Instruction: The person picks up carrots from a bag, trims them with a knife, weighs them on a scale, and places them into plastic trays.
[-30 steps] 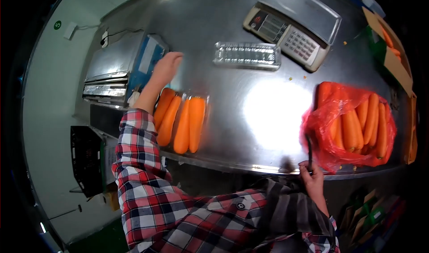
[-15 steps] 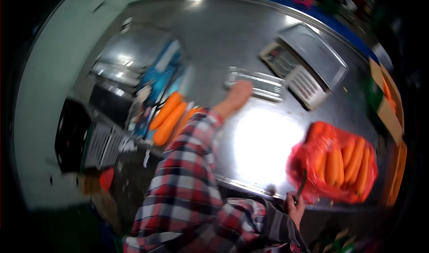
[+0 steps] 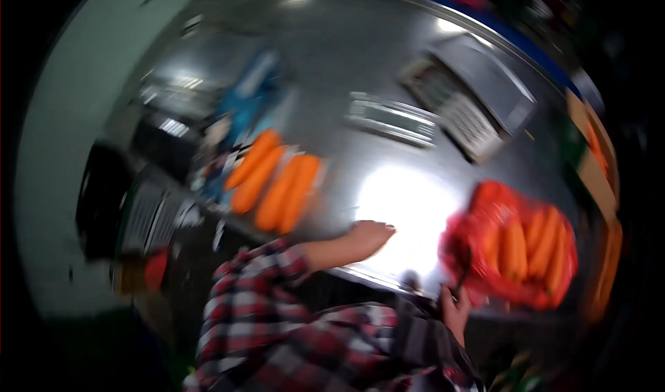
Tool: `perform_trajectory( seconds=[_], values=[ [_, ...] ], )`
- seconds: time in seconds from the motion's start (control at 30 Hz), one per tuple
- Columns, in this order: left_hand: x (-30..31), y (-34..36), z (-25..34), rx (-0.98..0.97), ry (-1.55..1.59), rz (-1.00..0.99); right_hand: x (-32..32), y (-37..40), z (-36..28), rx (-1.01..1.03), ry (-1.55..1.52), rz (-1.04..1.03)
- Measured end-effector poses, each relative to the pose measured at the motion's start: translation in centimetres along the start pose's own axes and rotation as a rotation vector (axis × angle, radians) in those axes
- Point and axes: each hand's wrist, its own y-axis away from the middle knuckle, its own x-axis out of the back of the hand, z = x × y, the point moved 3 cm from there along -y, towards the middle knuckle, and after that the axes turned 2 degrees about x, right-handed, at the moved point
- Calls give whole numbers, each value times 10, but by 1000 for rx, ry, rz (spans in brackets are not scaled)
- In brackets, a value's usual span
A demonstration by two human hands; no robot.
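Observation:
My left hand [image 3: 372, 239] is over the bright front part of the metal table, its fingers blurred and pointing right. My right hand [image 3: 455, 309] is at the table's front edge, closed around a dark, thin tool [image 3: 465, 271] that points up beside the red bag. The red plastic bag [image 3: 463, 227] lies on the right with several carrots [image 3: 514, 250] in its opening. Several more carrots [image 3: 278, 198] lie in packs on the left. Between and behind the hands is a clear plastic tray [image 3: 393, 120].
A weighing scale [image 3: 471, 125] stands at the back right of the metal table [image 3: 332, 46]. Blue packaging [image 3: 242, 101] lies at the left. A cardboard box [image 3: 592, 163] with orange things stands at the right edge. A slatted crate [image 3: 147, 219] is at the lower left.
My left hand has moved from the clear tray back toward the table's front edge, uncovering the tray and carrots on the left. My right hand stays near the bag.

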Motion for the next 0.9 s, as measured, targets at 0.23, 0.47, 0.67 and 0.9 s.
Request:
perform_trajectory(
  seconds=[0.23, 0.47, 0.67, 0.9],
  values=[
    [63, -7, 54, -360, 15, 124, 39, 28, 17, -59, -374, 214],
    [67, -117, 179, -920, -104, 72, 65, 52, 45, -129, -606, 394],
    [14, -208, 235, -988, -264, -88, 76, 63, 65, -137, -676, 438],
    [61, -192, 259, -845, 85, -225, 120, 53, 51, 44, -217, 540]
  ],
)
